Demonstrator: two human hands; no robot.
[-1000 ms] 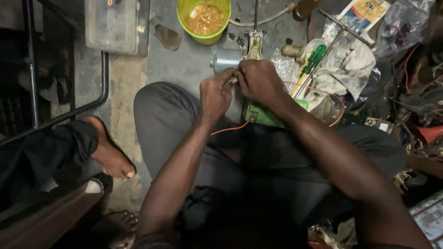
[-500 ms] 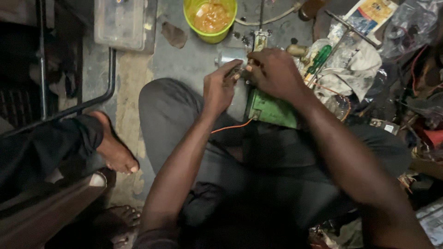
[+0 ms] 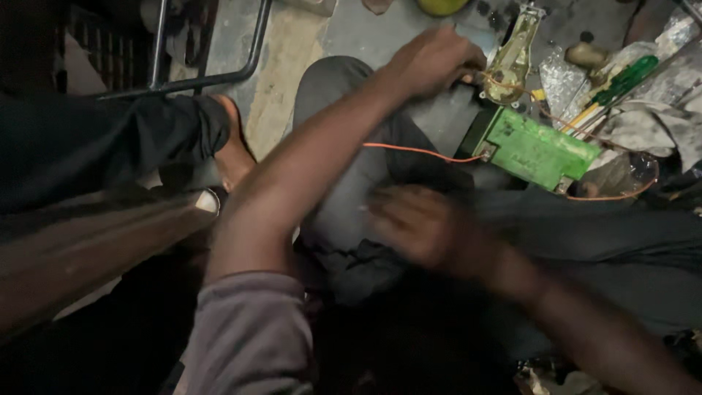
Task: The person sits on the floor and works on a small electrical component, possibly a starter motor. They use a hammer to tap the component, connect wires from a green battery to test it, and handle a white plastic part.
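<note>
My left hand point(image 3: 433, 60) reaches forward, its fingers closed on the end of a thin orange wire point(image 3: 512, 89) beside a pale metal bracket point(image 3: 513, 53) on the floor. A green circuit board point(image 3: 537, 150) rests on my right knee, and a second orange wire point(image 3: 417, 151) runs from it across my lap. My right hand point(image 3: 418, 228) is blurred over my lap, apart from the board. I cannot tell whether it holds anything.
A green-handled screwdriver point(image 3: 620, 80) lies on crumpled plastic and cloth point(image 3: 658, 110) at the right. A bare foot point(image 3: 232, 150) and dark trouser leg of another person are at the left, below a black metal frame point(image 3: 212, 77). A yellow bowl point(image 3: 439, 6) shows at the top edge.
My right hand has left the work near the bracket and swung back over my lap. The left hand stays forward. The view has moved closer and to the left.
</note>
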